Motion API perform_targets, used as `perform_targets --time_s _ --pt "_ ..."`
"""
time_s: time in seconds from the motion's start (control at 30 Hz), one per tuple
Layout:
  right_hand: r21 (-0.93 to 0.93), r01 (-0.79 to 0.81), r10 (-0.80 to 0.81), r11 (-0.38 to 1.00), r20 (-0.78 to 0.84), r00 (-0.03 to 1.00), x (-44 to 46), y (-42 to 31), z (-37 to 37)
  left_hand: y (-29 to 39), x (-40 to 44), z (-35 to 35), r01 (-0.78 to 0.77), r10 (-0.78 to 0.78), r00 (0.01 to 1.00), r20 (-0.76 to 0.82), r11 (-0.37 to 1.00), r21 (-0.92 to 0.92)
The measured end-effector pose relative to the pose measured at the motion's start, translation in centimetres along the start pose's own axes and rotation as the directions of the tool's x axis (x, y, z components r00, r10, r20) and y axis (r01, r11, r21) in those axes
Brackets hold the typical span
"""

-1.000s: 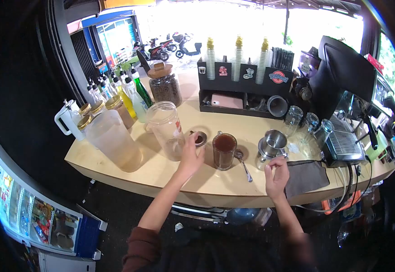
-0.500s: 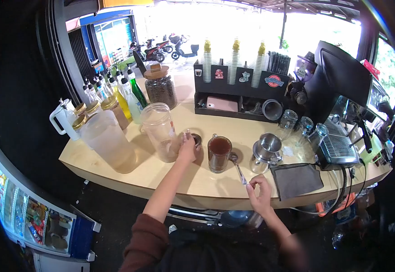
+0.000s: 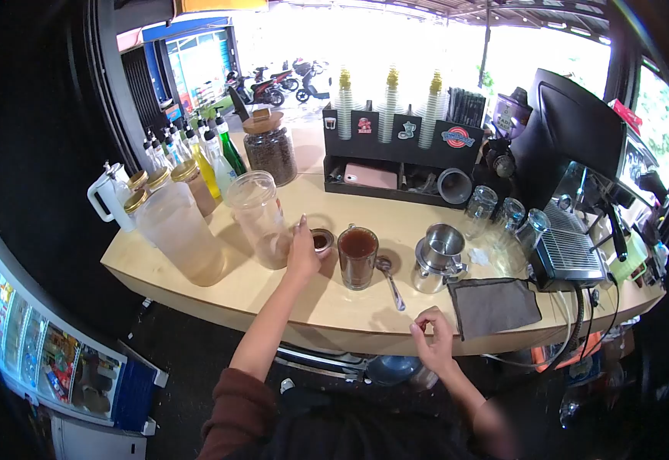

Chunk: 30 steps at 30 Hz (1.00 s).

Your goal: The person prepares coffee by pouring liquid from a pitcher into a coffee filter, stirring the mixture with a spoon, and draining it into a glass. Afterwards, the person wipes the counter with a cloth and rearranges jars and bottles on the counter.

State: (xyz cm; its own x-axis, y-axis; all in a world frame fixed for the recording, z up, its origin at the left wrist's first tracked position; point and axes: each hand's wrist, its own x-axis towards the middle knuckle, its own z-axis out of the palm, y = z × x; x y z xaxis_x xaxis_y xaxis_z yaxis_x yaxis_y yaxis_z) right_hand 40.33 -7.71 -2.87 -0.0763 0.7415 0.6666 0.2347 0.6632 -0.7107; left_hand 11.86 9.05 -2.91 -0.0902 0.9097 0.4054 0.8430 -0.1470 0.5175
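Take the one mug, filled with brown drink, as the centre of your clock. Your left hand lies at nine o'clock, one finger raised, against or just beside one small dish with dark contents. Whether the hand grips it, you cannot tell from this angle. The dish stands between that hand and the mug, just above nine o'clock.

Your right hand hangs between four and five, at the table's near edge, its fingers loosely curled toward the thumb; whether anything is pinched there cannot be told. One spoon lies at four, its bowl close to the mug. At three you have one metal filter, upright, and beyond it, toward four, one dark cloth.

Three glasses stand in a row between two and three, near one coffee machine at three. Toward one o'clock sits one black rack carrying three stacks of cups, with one pink phone in its lower shelf.

On your other side are two jugs: a clear one toward ten, near your left hand, and a cloudy one past nine. One bean jar stands between ten and eleven. The pump bottles at ten are too crowded to count.
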Motion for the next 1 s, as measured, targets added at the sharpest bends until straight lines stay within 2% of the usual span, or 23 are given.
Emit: perform_targets --time_s 0.1,0.33,0.4,0.43,0.5,0.53,0.6,0.63,0.7,0.77,0.83,0.9,0.97,1.0 --pt "0.026 -0.005 0.004 1.000 0.053 0.999 -0.2 0.2 0.1 1.9 -2.2 -2.2 -0.011 0.010 1.000 -0.009 0.996 -0.090" --pt "0.123 -0.069 0.043 0.990 0.204 0.978 -0.3 0.3 1.7 4.2 -7.4 -6.7 -0.038 0.035 0.998 -0.049 0.997 -0.060" --pt "0.191 -0.174 0.120 0.966 0.262 0.958 -0.1 0.2 2.5 5.1 -8.8 -8.4 0.000 0.003 1.000 0.012 0.980 -0.197" --pt "0.200 -0.179 0.120 0.963 0.274 0.954 -0.1 0.1 3.0 5.4 -9.5 -9.3 0.013 -0.011 1.000 0.011 0.982 -0.190" --pt "0.303 -0.318 0.202 0.898 0.357 0.912 0.1 0.1 3.8 6.2 -10.7 -10.7 0.019 0.006 0.996 0.084 0.955 -0.297" --pt "0.305 -0.323 0.205 0.896 0.360 0.910 0.3 -0.2 4.2 6.5 -11.3 -11.4 0.025 0.001 0.996 0.086 0.955 -0.295" --pt "0.365 -0.463 0.288 0.808 0.442 0.850 1.0 -1.0 4.9 7.0 -12.4 -12.8 -0.029 0.079 0.989 0.127 0.935 -0.352" --pt "0.365 -0.466 0.293 0.806 0.438 0.850 1.4 -1.2 5.2 7.3 -12.9 -13.4 -0.029 0.081 0.988 0.133 0.935 -0.353" --pt "0.359 -0.565 0.353 0.743 0.507 0.786 2.2 -1.7 5.8 7.6 -13.9 -14.4 -0.045 0.123 0.978 0.171 0.915 -0.402" --pt "0.345 -0.590 0.370 0.729 0.527 0.765 3.1 -1.8 6.5 7.7 -14.8 -15.4 -0.031 0.133 0.967 0.217 0.906 -0.422" --pt "0.390 -0.659 0.380 0.643 0.585 0.717 4.0 -2.3 7.4 7.3 -15.7 -16.2 -0.029 0.202 0.936 0.289 0.861 -0.507" --pt "0.357 -0.676 0.397 0.645 0.599 0.695 4.5 -2.9 8.3 6.9 -16.7 -17.1 -0.018 0.222 0.919 0.326 0.849 -0.528" --pt "0.361 -0.763 0.371 0.537 0.711 0.597 4.5 -3.7 9.1 6.6 -17.8 -18.3 -0.054 0.282 0.886 0.368 0.851 -0.523" --pt "0.393 -0.783 0.367 0.482 0.721 0.588 4.5 -4.5 9.6 6.3 -18.3 -18.8 -0.052 0.299 0.874 0.384 0.841 -0.538"
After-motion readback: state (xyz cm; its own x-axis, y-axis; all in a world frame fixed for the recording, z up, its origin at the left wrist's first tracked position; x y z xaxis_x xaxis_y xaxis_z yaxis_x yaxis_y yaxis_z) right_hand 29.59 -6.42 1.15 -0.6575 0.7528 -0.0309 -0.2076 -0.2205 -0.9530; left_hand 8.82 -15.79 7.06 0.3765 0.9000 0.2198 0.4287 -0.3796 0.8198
